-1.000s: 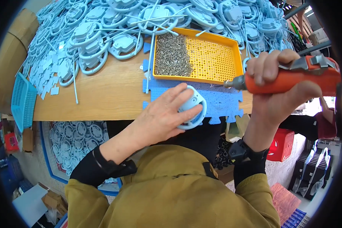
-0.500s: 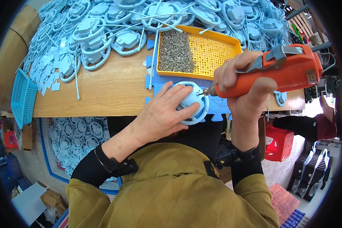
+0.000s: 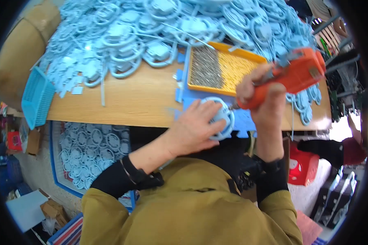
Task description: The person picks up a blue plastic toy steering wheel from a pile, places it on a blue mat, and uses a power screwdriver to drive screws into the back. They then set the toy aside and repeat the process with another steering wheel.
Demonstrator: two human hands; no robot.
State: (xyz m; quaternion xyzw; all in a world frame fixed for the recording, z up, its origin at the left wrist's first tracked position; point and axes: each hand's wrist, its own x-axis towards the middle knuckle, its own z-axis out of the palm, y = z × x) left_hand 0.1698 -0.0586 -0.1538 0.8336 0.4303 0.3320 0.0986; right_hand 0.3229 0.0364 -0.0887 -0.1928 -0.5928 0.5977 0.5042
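My left hand [image 3: 195, 127] grips a round light-blue plastic part [image 3: 230, 122] at the table's near edge, fingers over its top and left side. A blue foam mat [image 3: 243, 119] lies beneath the part. In my right hand [image 3: 265, 92] is an orange electric screwdriver [image 3: 300, 73], held sideways with its tip pointing left at the part's right side. Blur hides whether the tip touches. Just beyond the part sits a yellow perforated tray [image 3: 247, 67], its left portion filled with small metal screws [image 3: 205, 67].
Many light-blue plastic parts [image 3: 159, 51] are heaped along the far side of the wooden table [image 3: 131, 104]. A blue basket [image 3: 37, 98] stands at the left edge. Below is a blue-rimmed bin [image 3: 90, 153] of similar parts; a red container [image 3: 304, 165] is at lower right.
The view has shifted, so the table scene sits further right and lower. Both hands keep their holds on the blue part and the screwdriver, and the picture is blurrier.
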